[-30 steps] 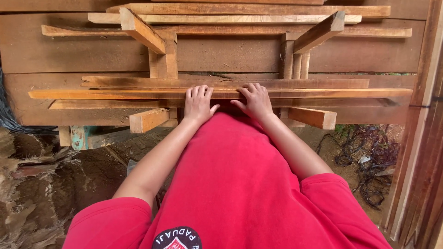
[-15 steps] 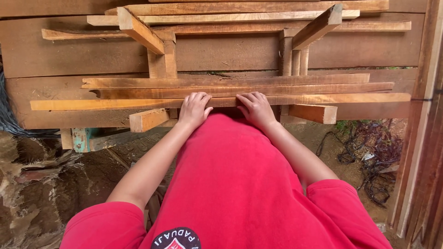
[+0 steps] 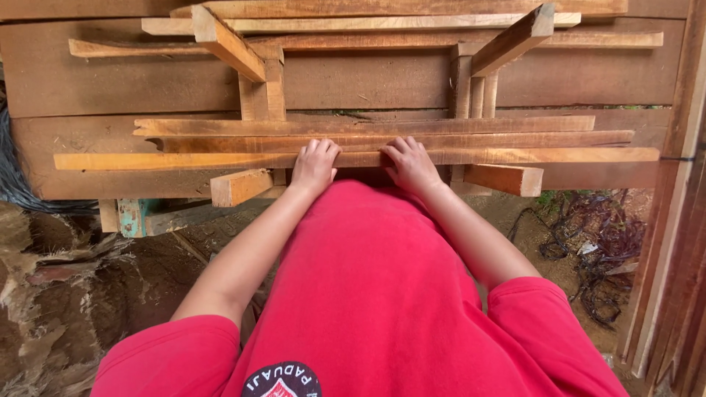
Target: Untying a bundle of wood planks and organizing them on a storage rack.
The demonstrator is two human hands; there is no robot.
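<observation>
From the head camera, the step in hand looks like setting the nearest long wooden strip (image 3: 515, 156) onto the rack arms; the next move likely calls for an even push with both hands. The left hand (image 3: 315, 166) and right hand (image 3: 412, 165) lie palm-down on its middle, fingers curled over its far edge, two more strips (image 3: 471, 132) just beyond the fingertips
</observation>
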